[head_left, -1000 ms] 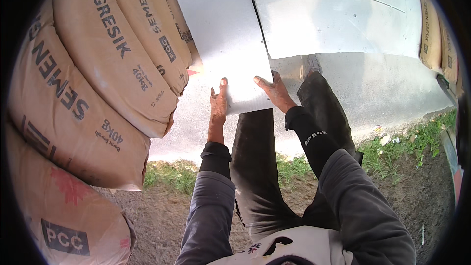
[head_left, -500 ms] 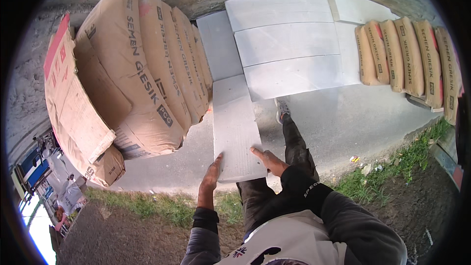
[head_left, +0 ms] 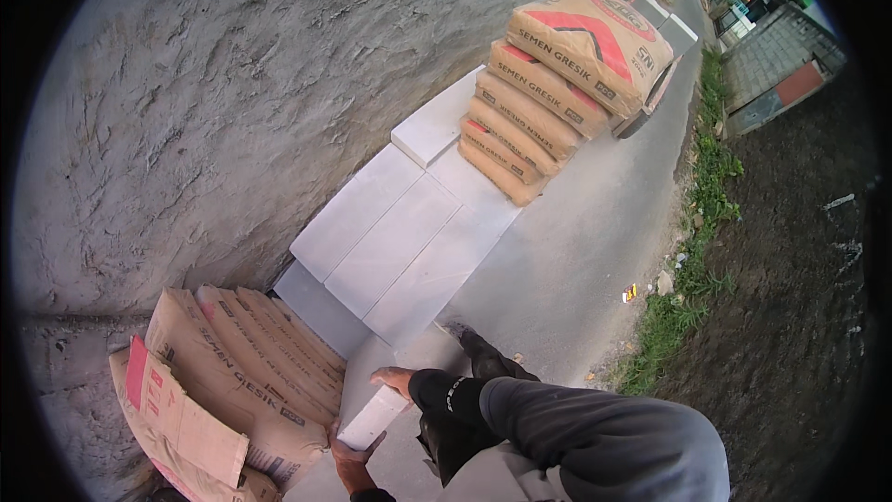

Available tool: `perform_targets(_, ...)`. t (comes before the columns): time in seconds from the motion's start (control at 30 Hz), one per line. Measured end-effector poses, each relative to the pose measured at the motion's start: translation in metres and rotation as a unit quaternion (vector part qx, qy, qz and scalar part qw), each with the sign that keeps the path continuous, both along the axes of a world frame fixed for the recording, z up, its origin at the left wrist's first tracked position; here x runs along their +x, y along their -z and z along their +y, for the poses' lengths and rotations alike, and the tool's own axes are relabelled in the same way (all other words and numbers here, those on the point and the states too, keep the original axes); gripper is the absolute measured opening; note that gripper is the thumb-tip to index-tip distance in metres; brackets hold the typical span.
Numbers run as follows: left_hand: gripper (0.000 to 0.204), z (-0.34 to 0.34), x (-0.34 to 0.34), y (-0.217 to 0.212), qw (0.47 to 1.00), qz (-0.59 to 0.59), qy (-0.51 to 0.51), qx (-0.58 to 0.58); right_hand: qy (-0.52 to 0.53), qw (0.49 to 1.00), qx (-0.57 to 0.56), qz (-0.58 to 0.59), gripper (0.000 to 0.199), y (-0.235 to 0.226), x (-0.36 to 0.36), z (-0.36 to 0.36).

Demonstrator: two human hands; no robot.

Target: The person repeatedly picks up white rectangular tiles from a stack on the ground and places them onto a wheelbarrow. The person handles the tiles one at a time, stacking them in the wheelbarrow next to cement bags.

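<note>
Two hands grip one white block point(head_left: 373, 416) at lower centre of frame: left hand point(head_left: 351, 461) beneath its near end, right hand point(head_left: 394, 379) on top, fingers closed; cement sacks point(head_left: 243, 374) just left

A block point(head_left: 373, 417) sits between the left hand point(head_left: 351, 458) and right hand point(head_left: 394, 378). Left of it lean stacked sacks point(head_left: 246, 367). Ahead, flat blocks point(head_left: 400, 242) lie along the wall point(head_left: 232, 112), with another sack pile point(head_left: 557, 84) beyond them. Grass point(head_left: 692, 251) borders the pavement point(head_left: 576, 260) on the right.
</note>
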State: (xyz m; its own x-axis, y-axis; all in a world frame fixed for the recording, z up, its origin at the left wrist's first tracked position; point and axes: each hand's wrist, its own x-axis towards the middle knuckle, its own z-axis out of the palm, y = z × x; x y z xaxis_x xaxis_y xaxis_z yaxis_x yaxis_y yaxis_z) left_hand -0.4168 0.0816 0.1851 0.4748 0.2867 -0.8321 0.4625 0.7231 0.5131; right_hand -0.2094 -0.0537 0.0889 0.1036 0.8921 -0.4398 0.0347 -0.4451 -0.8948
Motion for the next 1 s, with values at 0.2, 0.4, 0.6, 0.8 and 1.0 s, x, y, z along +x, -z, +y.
perform_targets(0.2, 0.052, 0.028, -0.020, 0.046, 0.924, 0.050, -0.289, -0.244, 0.101, 0.993, 0.063, 0.014, 0.057, 0.026, -0.008, -0.010)
perform_targets(0.4, 0.040, -0.009, -0.071, 0.064, 0.938, 0.028, -0.288, -0.193, 0.038, 0.995, -0.047, 0.079, 0.065, -0.062, -0.032, -0.017)
perform_targets(0.6, 0.043, -0.053, -0.075, 0.049, 0.953, 0.052, -0.248, -0.165, 0.126, 0.950, -0.159, 0.236, 0.077, -0.082, -0.037, -0.049)
perform_targets(0.8, 0.041, -0.063, -0.036, -0.057, 0.969, 0.132, -0.153, -0.144, 0.148, 0.961, -0.069, 0.225, 0.077, -0.141, -0.035, -0.112)
perform_targets(1.0, 0.041, -0.111, 0.024, -0.110, 0.970, 0.171, -0.082, -0.153, 0.088, 0.995, 0.014, -0.053, 0.078, -0.159, -0.020, -0.214)
